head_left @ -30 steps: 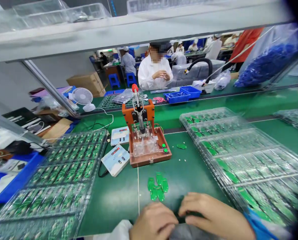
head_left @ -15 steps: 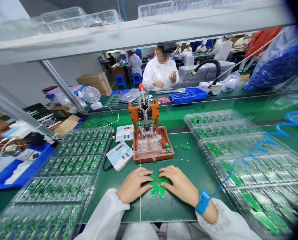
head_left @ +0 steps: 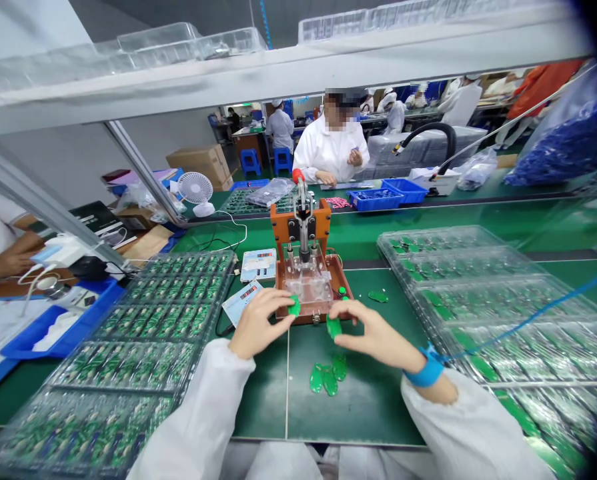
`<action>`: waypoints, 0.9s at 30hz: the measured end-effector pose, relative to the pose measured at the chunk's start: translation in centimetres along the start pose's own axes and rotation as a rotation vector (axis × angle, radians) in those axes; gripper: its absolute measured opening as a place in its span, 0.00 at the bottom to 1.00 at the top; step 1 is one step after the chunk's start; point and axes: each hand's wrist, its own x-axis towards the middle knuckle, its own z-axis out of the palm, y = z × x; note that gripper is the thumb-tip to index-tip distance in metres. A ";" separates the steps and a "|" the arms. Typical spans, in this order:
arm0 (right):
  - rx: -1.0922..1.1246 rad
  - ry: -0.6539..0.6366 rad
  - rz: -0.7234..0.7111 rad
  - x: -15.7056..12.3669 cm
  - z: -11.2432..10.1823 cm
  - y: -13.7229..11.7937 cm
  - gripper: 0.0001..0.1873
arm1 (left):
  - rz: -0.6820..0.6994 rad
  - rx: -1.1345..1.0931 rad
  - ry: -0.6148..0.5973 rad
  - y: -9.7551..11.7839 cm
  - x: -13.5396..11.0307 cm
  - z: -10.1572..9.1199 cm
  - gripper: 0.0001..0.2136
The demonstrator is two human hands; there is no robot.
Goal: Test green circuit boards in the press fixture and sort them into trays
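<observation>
My left hand (head_left: 255,323) pinches a small green circuit board (head_left: 294,306) just in front of the orange test fixture (head_left: 306,267). My right hand (head_left: 373,335) pinches a second green board (head_left: 333,327) near the fixture's front right corner. A blue wrist strap (head_left: 425,369) with a blue coiled cord sits on my right wrist. Three more green boards (head_left: 328,377) lie on the green mat below my hands. The fixture has a clear nest, a red-knobbed lever and green buttons.
Clear blister trays of green boards (head_left: 143,333) fill the left, and similar trays (head_left: 493,300) the right. Two small meters (head_left: 258,265) lie left of the fixture. One loose board (head_left: 378,295) lies right of it. A person in white (head_left: 331,150) sits opposite; another person's arm (head_left: 3,257) is at left.
Both hands lifted from the pile of boards and moved forward to the fixture, each now pinching one board. The camera view tilted down and shifted.
</observation>
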 end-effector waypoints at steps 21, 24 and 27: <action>-0.204 0.003 -0.076 9.6 -1.2 2.4 0.23 | 0.081 0.081 0.021 -2.9 3.5 2.4 0.06; -0.175 -0.025 -0.082 9.9 -1.5 2.4 0.25 | 0.082 0.062 0.048 -3.0 3.4 2.7 0.06; -0.144 -0.027 -0.083 9.7 -1.5 2.6 0.25 | 0.072 0.050 0.049 -3.0 3.3 2.9 0.06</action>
